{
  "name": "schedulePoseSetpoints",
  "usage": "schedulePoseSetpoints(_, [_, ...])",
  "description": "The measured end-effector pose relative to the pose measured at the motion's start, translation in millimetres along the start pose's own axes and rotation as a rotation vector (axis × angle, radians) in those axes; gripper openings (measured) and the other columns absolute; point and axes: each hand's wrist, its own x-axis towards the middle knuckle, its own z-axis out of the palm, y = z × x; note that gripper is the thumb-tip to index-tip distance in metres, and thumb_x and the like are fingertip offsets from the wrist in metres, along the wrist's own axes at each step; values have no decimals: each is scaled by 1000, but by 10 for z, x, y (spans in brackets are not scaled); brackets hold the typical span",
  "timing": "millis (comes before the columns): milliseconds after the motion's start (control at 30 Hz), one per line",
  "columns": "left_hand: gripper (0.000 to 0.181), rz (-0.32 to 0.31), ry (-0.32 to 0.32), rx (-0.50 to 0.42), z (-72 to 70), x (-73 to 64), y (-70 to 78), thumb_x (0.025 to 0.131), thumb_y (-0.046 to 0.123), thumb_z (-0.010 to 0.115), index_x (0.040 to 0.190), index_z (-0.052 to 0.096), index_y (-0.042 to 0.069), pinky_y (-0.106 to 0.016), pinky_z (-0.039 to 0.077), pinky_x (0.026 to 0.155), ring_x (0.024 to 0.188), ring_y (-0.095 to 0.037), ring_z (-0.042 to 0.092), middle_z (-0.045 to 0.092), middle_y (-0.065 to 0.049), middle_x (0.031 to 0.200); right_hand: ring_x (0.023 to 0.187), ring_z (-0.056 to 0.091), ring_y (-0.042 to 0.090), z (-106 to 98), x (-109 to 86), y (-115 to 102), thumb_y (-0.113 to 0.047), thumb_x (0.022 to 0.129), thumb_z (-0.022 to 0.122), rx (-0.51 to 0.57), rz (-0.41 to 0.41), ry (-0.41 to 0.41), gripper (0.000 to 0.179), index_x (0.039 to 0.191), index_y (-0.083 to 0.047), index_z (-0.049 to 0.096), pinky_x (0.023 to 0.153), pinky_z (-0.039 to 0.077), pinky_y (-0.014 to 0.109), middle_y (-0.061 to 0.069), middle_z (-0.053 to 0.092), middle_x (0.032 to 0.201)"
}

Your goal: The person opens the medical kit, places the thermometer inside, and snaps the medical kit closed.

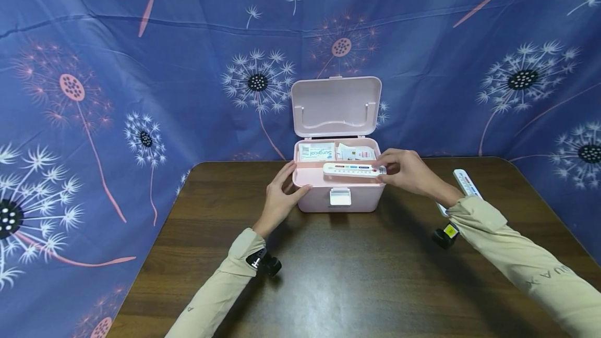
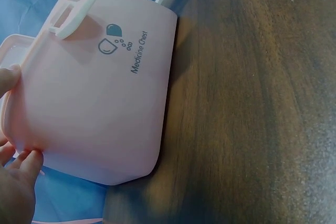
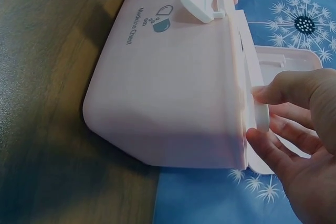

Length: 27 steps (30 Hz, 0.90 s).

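A pink medicine chest (image 1: 340,200) stands on the table with its lid (image 1: 336,106) raised. My right hand (image 1: 407,170) pinches one end of a flat white thermometer (image 1: 349,169), marked with a scale and coloured strips, just over the chest's front compartment. In the right wrist view, thumb and fingers lie on either side of its white end (image 3: 261,116). My left hand (image 1: 278,200) holds the chest's front left corner, thumb at the front rim, fingers at the side. A Surgical packet (image 1: 316,152) and another white packet (image 1: 356,153) lie in the back compartment.
Partly under my right forearm, a white strip with coloured marks (image 1: 466,183) lies on the brown table (image 1: 347,275); part of it is hidden. A blue cloth with dandelions (image 1: 197,67) hangs behind the table. The chest's white latch (image 1: 340,197) hangs at its front.
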Motion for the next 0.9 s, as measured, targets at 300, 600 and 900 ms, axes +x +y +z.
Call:
schedulePoseSetpoints(300, [66, -10, 0, -16, -2, 4, -6, 80, 9, 77, 134, 45, -10, -46, 42, 100, 130, -35, 39, 37, -24, 145, 82, 59, 25, 48, 51, -25, 0, 74, 78, 5, -20, -13, 27, 101, -2, 73, 69, 55, 38, 12, 65, 104])
schedulePoseSetpoints(600, [65, 0, 6, -22, 2, 16, -1, 79, 7, 77, 134, 45, -11, -43, 42, 100, 130, -35, 40, 37, -25, 144, 71, 56, 21, 97, 93, -20, 0, 73, 79, 27, -37, -6, 26, 99, -1, 73, 55, 47, 21, 10, 65, 101])
schedulePoseSetpoints(900, [65, -10, 6, -14, 2, 8, 13, 79, 6, 76, 134, 45, -11, -42, 42, 100, 130, -34, 40, 37, -24, 144, 76, 60, 22, 131, 117, -29, -4, 73, 79, 13, -35, -19, 27, 100, -2, 73, 63, 52, 25, 11, 66, 103])
